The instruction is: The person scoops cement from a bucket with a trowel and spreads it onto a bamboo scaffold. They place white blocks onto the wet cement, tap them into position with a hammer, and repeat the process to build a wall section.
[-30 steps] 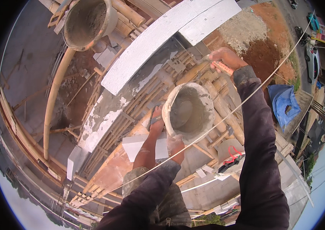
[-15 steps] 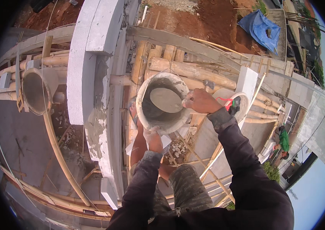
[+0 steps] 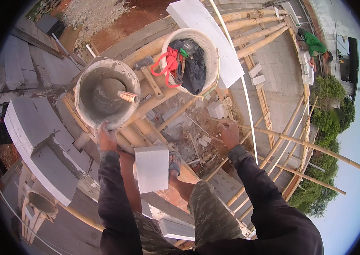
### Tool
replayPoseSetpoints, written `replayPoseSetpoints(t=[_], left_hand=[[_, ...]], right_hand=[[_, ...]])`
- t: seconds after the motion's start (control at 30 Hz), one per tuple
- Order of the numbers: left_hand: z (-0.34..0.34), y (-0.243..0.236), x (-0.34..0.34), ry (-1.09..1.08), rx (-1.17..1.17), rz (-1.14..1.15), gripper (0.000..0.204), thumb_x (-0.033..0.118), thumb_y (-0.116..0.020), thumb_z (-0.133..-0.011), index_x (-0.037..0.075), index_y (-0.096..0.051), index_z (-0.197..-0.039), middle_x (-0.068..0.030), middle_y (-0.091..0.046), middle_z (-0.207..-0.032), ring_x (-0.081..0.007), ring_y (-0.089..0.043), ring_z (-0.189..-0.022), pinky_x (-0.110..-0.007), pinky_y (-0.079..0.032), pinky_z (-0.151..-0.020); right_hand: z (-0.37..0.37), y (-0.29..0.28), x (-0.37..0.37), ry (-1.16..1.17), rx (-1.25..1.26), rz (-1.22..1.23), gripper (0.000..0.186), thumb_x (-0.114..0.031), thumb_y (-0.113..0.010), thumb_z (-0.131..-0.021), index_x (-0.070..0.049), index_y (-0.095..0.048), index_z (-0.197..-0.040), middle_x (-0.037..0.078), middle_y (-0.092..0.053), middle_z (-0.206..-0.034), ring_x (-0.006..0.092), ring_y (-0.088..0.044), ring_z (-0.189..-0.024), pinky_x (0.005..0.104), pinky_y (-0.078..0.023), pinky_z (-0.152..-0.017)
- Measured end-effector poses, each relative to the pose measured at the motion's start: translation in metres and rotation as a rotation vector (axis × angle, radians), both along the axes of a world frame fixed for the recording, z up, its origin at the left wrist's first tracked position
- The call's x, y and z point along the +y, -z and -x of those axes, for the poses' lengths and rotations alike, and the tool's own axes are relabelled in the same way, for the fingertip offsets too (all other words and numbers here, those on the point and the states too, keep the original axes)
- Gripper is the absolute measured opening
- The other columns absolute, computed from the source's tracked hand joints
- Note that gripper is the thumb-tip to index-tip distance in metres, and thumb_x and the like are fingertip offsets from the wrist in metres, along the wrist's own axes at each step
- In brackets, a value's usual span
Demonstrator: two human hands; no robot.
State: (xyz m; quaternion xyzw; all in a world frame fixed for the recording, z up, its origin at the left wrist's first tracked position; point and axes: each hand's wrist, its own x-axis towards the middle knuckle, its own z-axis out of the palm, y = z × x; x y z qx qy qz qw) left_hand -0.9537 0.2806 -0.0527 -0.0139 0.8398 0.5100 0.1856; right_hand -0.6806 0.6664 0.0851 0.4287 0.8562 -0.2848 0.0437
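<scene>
A round, mortar-crusted bucket (image 3: pixel 82 108) stands on the bamboo scaffold at left of centre. Inside it is wet grey mortar, with a trowel whose pale handle (image 3: pixel 127 97) leans on the right of the rim. My left hand (image 3: pixel 107 137) grips the bucket's near rim, fingers hooked over the edge. To the right, my right hand (image 3: pixel 229 132) hangs in the air, fingers curled in and nothing visible in them. Between my forearms, a white block (image 3: pixel 151 169) sits next to my sandalled foot (image 3: pixel 174 163).
A second bucket (image 3: pixel 210 46) holds black plastic, a red strap and tools. Beside it lies a hammer (image 3: pixel 150 74), and behind it a long white block (image 3: pixel 207 38). A block wall (image 3: pixel 44 148) runs along the left. Rubble lies below the poles; a person in green (image 3: pixel 313 42) is far right.
My right hand has let go of the trowel, which now rests in the bucket, and has moved away to the right. The view has turned rightward; my left hand stays on the rim.
</scene>
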Motion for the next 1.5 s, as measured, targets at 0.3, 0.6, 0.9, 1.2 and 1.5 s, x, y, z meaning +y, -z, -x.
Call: replayPoseSetpoints(t=[0.3,0.6,0.9,1.2,1.5], left_hand=[[0.043,0.053,-0.044,-0.374,-0.422,-0.491,0.018,0.005,-0.059,-0.089,-0.005,-0.059,-0.104,-0.0129,-0.062,-0.113,-0.0283,-0.063,-0.107,-0.045,-0.055,-0.096],[0.048,0.089,-0.065,-0.307,-0.020,-0.254,0.023,-0.002,-0.056,-0.083,-0.007,-0.056,-0.106,-0.0129,-0.060,-0.107,-0.0282,-0.064,-0.101,-0.048,-0.056,-0.094],[0.036,0.041,-0.056,-0.050,-0.069,-0.109,0.010,-0.002,-0.056,-0.083,-0.004,-0.059,-0.093,-0.0112,-0.062,-0.095,-0.0227,-0.063,-0.088,-0.038,-0.056,-0.082],[0.012,0.053,-0.057,-0.297,-0.228,-0.269,0.009,0.000,-0.056,-0.083,-0.001,-0.060,-0.091,-0.0098,-0.062,-0.092,-0.0228,-0.063,-0.083,-0.038,-0.055,-0.076],[0.010,0.050,-0.056,-0.563,-0.552,-0.707,0.024,-0.004,-0.055,-0.083,-0.005,-0.057,-0.107,-0.0134,-0.063,-0.103,-0.0322,-0.065,-0.097,-0.048,-0.055,-0.093]], right_hand=[[0.059,0.163,0.157,-0.233,-0.268,-0.764,0.092,-0.025,-0.084,-0.078,-0.003,-0.035,-0.152,0.019,-0.042,-0.146,0.0387,-0.039,-0.140,0.0480,-0.039,-0.112],[0.104,0.259,0.193,-0.176,-0.321,-1.126,0.078,-0.011,-0.065,-0.088,-0.016,-0.030,-0.157,0.021,-0.038,-0.150,0.0391,-0.038,-0.141,0.0620,-0.042,-0.101],[0.118,0.175,0.200,-0.371,-0.272,-1.167,0.071,-0.011,-0.068,-0.084,-0.010,-0.042,-0.149,0.013,-0.052,-0.125,0.0295,-0.054,-0.113,0.0503,-0.044,-0.078],[0.145,0.060,0.238,-0.287,0.034,-0.521,0.093,-0.036,-0.085,-0.064,0.011,-0.047,-0.135,0.029,-0.066,-0.113,0.0426,-0.064,-0.110,0.0506,-0.053,-0.091],[0.122,0.089,0.245,-0.038,0.250,-0.272,0.095,-0.029,-0.082,-0.068,0.021,-0.040,-0.138,0.034,-0.067,-0.113,0.0406,-0.069,-0.106,0.0414,-0.056,-0.091]])
